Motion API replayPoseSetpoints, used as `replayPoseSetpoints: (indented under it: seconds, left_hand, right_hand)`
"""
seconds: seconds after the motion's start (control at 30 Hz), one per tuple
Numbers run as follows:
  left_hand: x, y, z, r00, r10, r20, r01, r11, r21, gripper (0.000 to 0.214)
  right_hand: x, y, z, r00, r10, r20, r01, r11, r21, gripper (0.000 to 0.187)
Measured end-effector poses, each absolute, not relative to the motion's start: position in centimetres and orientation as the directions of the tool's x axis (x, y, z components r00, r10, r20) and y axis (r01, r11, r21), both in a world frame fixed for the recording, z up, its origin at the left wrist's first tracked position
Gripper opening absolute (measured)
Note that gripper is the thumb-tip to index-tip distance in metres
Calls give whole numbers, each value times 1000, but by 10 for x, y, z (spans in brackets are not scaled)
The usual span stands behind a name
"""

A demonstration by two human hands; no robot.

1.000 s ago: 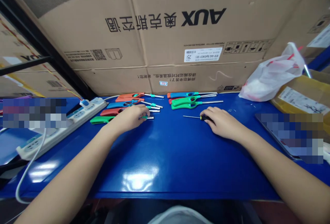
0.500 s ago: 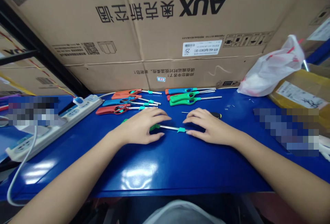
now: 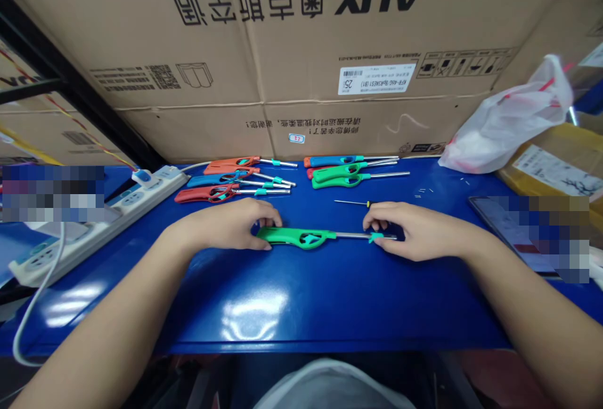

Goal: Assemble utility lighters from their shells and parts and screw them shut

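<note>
A green long-nosed lighter (image 3: 301,237) lies crosswise on the blue table (image 3: 292,296), its metal tube pointing right. My left hand (image 3: 235,225) pinches the butt of its green handle. My right hand (image 3: 414,230) pinches the far end of the tube, beside a small teal collar. Just behind my right hand lies a thin screwdriver (image 3: 353,203) with a black handle, partly hidden by my fingers.
Two groups of lighters lie at the back: red, orange and blue ones (image 3: 230,184) on the left, blue, red and green ones (image 3: 346,170) in the middle. A white power strip (image 3: 94,220) sits left. A large cardboard box (image 3: 301,51) forms the back wall; a white plastic bag (image 3: 509,120) lies right.
The green lighter has come from the left group to the middle front of the table. My right hand left the screwdriver and closed on the lighter's tube end.
</note>
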State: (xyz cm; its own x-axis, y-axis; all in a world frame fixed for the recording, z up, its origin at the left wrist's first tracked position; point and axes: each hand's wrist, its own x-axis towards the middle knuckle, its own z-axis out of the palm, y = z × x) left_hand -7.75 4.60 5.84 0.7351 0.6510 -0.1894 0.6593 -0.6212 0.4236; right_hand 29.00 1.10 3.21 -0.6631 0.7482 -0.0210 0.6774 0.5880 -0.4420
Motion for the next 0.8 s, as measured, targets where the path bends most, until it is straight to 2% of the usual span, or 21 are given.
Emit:
replayPoseSetpoints:
  seconds: [0.13,0.2,0.27,0.33,0.5,0.67,0.8]
  left_hand:
    - [-51,35,50,810,580,-87,530,-660,532,29]
    - [-37,28,45,818,575,-26,484,-664,570,27]
    - [-28,23,38,819,573,21,446,-661,604,27]
    - [-23,21,31,797,600,76,427,-647,631,26]
    - [-25,30,13,690,712,129,452,-564,691,26]
    - [-29,33,10,650,718,248,520,-659,544,30]
    - [-29,26,19,738,625,255,470,-747,469,24]
  right_hand:
    - [271,6,29,-713,699,61,607,658,-446,41]
    - [264,4,27,-761,644,78,546,700,-460,37]
    - [261,4,24,-779,621,88,516,714,-473,25]
    - [262,6,22,-754,645,120,532,708,-465,21]
    - [272,14,16,-669,719,189,627,682,-376,27]
    - [274,16,17,-644,729,231,666,683,-300,24]
    - [272,9,24,-693,684,227,589,719,-369,17]
